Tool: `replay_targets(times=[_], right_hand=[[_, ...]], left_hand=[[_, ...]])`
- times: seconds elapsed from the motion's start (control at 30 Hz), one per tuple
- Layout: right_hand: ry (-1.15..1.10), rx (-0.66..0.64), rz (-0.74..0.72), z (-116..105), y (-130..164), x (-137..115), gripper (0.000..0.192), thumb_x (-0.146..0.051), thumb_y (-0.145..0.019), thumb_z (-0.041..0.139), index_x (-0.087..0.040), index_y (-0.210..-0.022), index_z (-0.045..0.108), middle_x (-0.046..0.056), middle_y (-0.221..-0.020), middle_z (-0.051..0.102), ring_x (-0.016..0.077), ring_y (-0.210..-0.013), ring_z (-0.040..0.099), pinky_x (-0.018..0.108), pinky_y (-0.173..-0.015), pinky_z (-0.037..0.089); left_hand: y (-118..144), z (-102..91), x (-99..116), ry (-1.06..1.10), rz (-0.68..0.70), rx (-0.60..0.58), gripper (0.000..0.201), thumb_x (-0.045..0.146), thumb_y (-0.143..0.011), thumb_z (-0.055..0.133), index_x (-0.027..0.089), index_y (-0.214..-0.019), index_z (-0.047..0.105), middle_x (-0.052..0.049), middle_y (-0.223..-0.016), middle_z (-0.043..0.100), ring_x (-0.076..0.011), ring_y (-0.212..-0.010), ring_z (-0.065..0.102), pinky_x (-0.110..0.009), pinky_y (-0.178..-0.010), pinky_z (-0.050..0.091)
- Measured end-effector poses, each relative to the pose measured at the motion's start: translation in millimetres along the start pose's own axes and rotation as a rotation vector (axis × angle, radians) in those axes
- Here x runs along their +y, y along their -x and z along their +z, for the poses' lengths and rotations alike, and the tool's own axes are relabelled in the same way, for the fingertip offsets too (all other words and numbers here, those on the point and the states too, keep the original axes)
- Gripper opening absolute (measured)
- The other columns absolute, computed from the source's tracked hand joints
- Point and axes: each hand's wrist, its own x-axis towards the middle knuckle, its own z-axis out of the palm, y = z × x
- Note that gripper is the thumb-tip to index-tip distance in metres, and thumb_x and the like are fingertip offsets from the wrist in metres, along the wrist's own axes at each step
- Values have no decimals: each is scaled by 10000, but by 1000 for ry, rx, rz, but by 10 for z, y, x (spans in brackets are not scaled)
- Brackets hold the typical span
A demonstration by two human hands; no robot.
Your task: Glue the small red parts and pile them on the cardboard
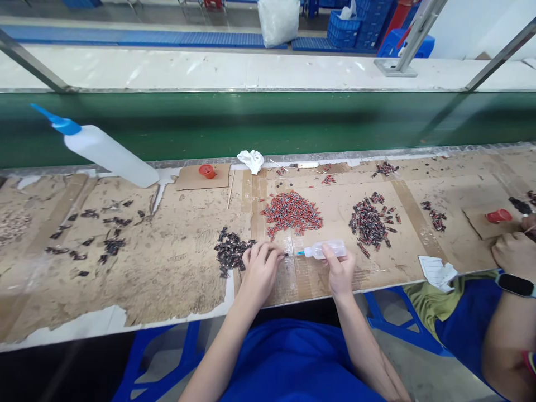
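Observation:
My left hand (260, 271) pinches a small dark part (286, 255) at its fingertips, just right of a pile of small black parts (231, 248). In my right hand (342, 273) is a small clear squeeze bottle (316, 250), lying nearly level. Its blue nozzle tip points left at the dark part, with a short gap between them. Beyond my hands lies a heap of small red-and-grey parts (292, 214). To the right of the bottle is a pile of dark parts with red bits (371, 225).
Worn cardboard (180, 262) covers the bench. A large white bottle with a blue nozzle (111, 153) leans at the left. A red cap (206, 171), crumpled tissue (251, 161) and thin stick (230, 190) lie at the back. At right is a co-worker's hand (517, 254).

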Motion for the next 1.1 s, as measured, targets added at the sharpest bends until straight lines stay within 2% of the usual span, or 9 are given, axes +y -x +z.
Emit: replay_targets(times=[0.17, 0.37, 0.5, 0.67, 0.9, 1.1], right_hand=[[13, 35, 6, 32, -3, -24, 323, -447, -654, 723, -186, -535, 576, -1, -498, 585, 131, -476, 503, 271, -498, 455], [50, -18, 7, 91, 29, -39, 263, -412, -645, 749, -167, -610, 659, 36, -580, 675, 172, -548, 602, 284, -537, 494], [93, -91, -6, 103, 36, -25, 234, -396, -673, 749, -173, -652, 682, 37, -612, 705, 185, -579, 632, 282, -549, 504], [117, -117, -12, 91, 23, -23, 230, -396, -698, 725, -174, -654, 687, 38, -638, 720, 188, -590, 643, 286, -561, 519], [135, -136, 3, 107, 32, -28, 234, -407, -718, 715, -175, -688, 704, 41, -675, 734, 200, -632, 659, 297, -591, 533], [100, -81, 25, 111, 34, -31, 212, -391, -706, 710, -181, -679, 708, 47, -685, 743, 209, -645, 672, 314, -621, 552]], left_hand=[[-115, -39, 57, -12, -25, 8, 175, 206, -951, 486, 231, -868, 637, -66, -961, 706, -239, -1011, 591, -438, -920, 314], [-81, -88, 14, 97, 15, 45, 99, 232, -930, 553, 246, -994, 626, -40, -985, 754, -227, -1032, 634, -420, -924, 297], [-33, -46, -10, 137, -3, 37, 248, 214, -911, 574, 255, -1156, 578, -41, -993, 770, -222, -1016, 662, -416, -942, 309], [-37, -10, -1, 217, -62, 70, 420, 213, -897, 595, 258, -1299, 483, -21, -911, 784, -221, -986, 697, -419, -934, 323], [-40, -14, -25, 266, -117, 47, 403, 246, -882, 618, 269, -1266, 496, -15, -873, 786, -227, -985, 712, -433, -952, 323], [-43, -15, -30, 277, -153, 37, 324, 258, -873, 625, 264, -1181, 527, -3, -849, 787, -229, -970, 718, -439, -949, 326]])
